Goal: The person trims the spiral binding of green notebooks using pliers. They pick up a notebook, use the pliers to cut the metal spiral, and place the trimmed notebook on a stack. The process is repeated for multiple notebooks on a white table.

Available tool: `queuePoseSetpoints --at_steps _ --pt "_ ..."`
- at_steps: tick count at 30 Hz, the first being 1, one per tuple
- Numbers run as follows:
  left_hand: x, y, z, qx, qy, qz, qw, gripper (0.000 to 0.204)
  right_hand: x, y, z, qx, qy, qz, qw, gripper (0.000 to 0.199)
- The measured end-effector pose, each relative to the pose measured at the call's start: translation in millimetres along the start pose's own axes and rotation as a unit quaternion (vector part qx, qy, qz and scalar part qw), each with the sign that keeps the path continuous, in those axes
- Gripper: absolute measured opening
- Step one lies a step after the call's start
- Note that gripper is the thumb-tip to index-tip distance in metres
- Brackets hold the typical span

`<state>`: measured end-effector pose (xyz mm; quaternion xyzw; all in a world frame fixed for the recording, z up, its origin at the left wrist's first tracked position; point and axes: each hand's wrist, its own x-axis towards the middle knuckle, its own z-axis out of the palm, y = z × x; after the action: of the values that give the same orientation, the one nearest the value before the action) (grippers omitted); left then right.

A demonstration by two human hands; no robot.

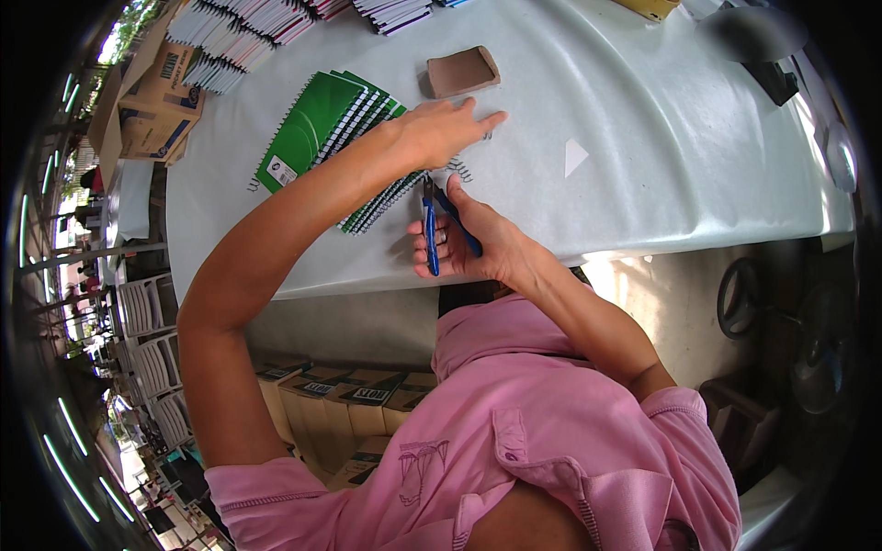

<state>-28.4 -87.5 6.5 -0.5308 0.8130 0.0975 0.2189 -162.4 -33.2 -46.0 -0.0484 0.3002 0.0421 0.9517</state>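
My right hand is closed round blue-handled cutting pliers, their handles apart and jaws pointing away from me. The jaws are close to the wire coil of the green spiral notebooks, which lie overlapping on the table. My left arm crosses over the notebooks. At its end, my left hand is palm down with fingers stretched out, low over the table. Loose bits of coiled wire lie between my two hands. Just beyond my left fingertips sits a small brown cardboard tray; its inside shows nothing I can make out.
A pale sheet covers the table. Stacks of spiral notebooks stand at the far left beside an open cardboard box. A white paper scrap lies to the right. Cartons stand below the table edge.
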Motion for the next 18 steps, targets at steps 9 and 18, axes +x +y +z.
queuePoseSetpoints --at_steps 9,18 --pt "-1.9 6.6 -0.9 0.013 -0.007 -0.012 1.0 0.096 10.1 -3.2 -14.4 0.075 -0.096 0.012 0.993 0.068" --pt "-7.6 24.4 1.0 -0.059 0.064 -0.049 0.995 0.097 -88.4 -44.3 -51.0 -0.573 0.36 -0.337 0.655 0.07"
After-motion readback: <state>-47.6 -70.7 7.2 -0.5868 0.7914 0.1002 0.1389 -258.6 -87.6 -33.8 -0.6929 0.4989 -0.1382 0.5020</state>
